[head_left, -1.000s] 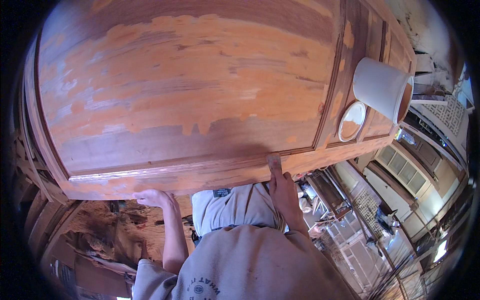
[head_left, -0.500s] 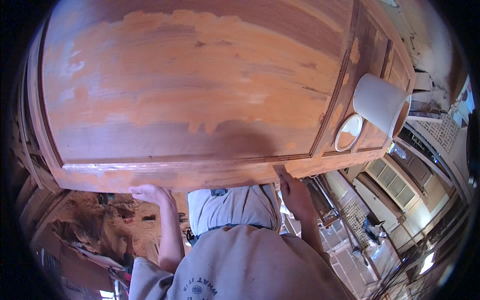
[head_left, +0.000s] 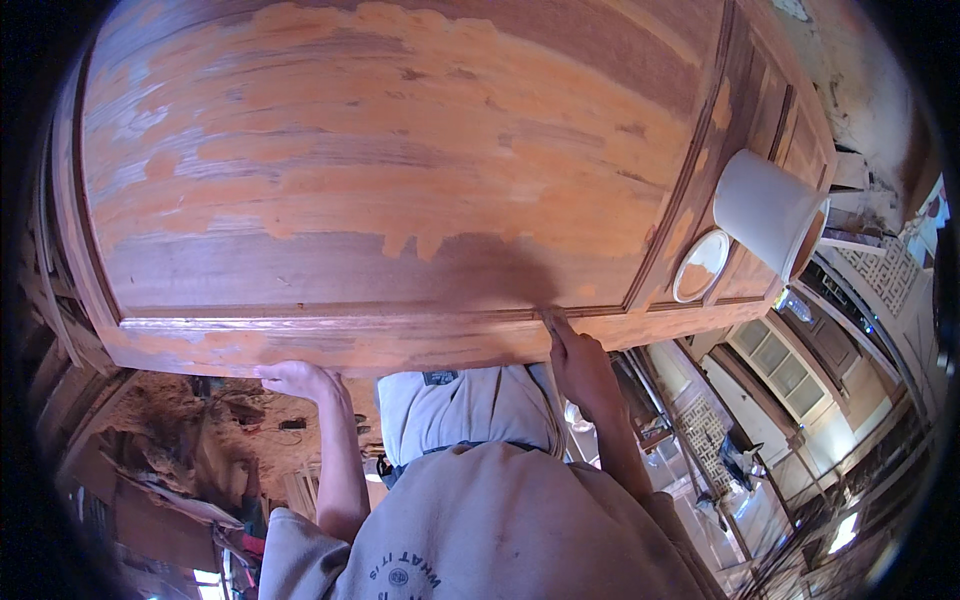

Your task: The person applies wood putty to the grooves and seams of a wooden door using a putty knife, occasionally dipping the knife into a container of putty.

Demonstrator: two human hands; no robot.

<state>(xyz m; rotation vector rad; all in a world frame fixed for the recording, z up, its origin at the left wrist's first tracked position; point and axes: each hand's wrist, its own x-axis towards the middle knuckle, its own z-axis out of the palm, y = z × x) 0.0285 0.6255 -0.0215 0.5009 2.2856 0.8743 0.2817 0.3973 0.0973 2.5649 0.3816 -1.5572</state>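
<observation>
A large wooden door panel, coated in patches of orange filler, spreads in front of me. My right hand grips a small flat scraper; its tip meets the moulding groove along the panel's near side. Most of the scraper is hidden by my fingers. My left hand lies against the near edge of the door, fingers stretched to the left, with no tool in it.
At the right a white bucket lies on its side on the door, orange filler at its mouth. Beside it sits a round white lid smeared with filler. Sawdust-coloured debris covers the ground at lower left. A glazed frame stands at the right.
My right hand has moved slightly up and left, bringing the scraper from the door's front rail to the groove. My left hand stays at the edge. The view has shifted a little.
</observation>
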